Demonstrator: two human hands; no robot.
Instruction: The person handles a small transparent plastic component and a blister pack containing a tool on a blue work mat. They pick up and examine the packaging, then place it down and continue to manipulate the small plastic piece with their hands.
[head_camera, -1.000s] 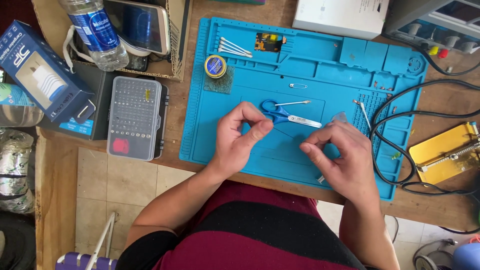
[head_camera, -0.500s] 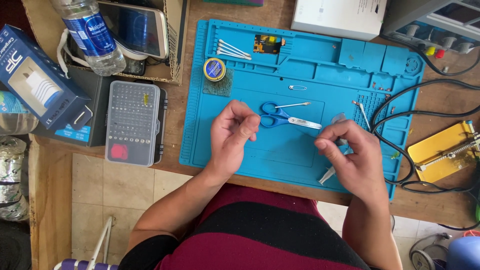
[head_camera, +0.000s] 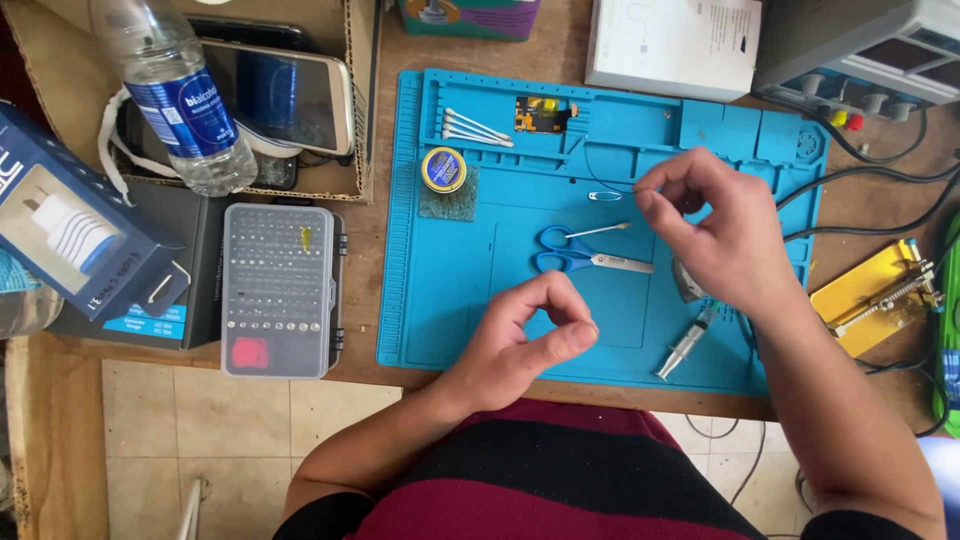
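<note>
Hands (head_camera: 525, 340) (head_camera: 715, 235) apart — scissors (head_camera: 580, 255) between

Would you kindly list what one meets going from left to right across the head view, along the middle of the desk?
Blue charger box → grey screwdriver bit case → blue-handled scissors → right hand → yellow clamp tool.
</note>
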